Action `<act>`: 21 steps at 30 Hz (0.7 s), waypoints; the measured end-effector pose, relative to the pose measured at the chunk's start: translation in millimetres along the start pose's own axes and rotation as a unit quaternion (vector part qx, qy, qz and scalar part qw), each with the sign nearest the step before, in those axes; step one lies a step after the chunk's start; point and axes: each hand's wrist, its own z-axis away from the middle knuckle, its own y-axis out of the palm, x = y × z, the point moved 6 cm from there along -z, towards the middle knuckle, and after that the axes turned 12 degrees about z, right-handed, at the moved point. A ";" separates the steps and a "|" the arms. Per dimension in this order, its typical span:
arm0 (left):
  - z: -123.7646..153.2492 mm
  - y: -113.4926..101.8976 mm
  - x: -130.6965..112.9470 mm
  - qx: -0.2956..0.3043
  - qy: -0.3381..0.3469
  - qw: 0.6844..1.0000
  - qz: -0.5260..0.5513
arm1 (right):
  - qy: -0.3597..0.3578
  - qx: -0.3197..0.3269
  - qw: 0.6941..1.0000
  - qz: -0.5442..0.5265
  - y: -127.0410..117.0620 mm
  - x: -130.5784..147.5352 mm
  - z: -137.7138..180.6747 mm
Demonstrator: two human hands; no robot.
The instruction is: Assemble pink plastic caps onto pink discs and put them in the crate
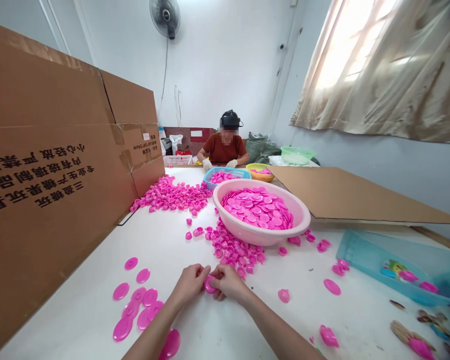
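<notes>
A small round magenta plastic cap (209, 284) sits between the person's left hand (189, 286) and right hand (228, 282), over the white table (217, 332). The fingers (220, 274) of both hands are pressed together, pinching its rim from either side (much of it is hidden behind them). Being round, it shows no clear long axis; its face tilts toward the left hand. Flat magenta discs (137, 302) lie just left of the hands, and a scattered heap of small magenta caps (232, 247) spreads just beyond them. Past that heap, a large pale-pink plastic basin (247, 237) full of discs stands in the way of the blue plastic basket (227, 172) behind it. A tall brown cardboard sheet (48, 125) stands upright along the table's left side. At the far end, a co-worker (225, 149) in a rust-coloured shirt and white gloves has both hands near that basket.
</notes>
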 end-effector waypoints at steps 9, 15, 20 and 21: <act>-8.0 11.1 -7.3 -0.182 0.004 0.956 -0.230 | 0.009 0.108 0.993 -0.039 2.5 0.0 0.2; -8.7 13.2 -6.4 -0.151 0.000 0.957 -0.249 | 0.084 0.203 0.972 0.078 -3.2 8.9 -10.1; -10.7 14.1 -5.7 -0.150 0.018 0.961 -0.233 | 0.096 0.248 0.960 0.084 -1.5 7.9 -20.1; -9.3 13.2 -6.7 -0.164 0.026 0.960 -0.227 | 0.090 0.238 0.964 0.075 -1.7 6.1 -20.5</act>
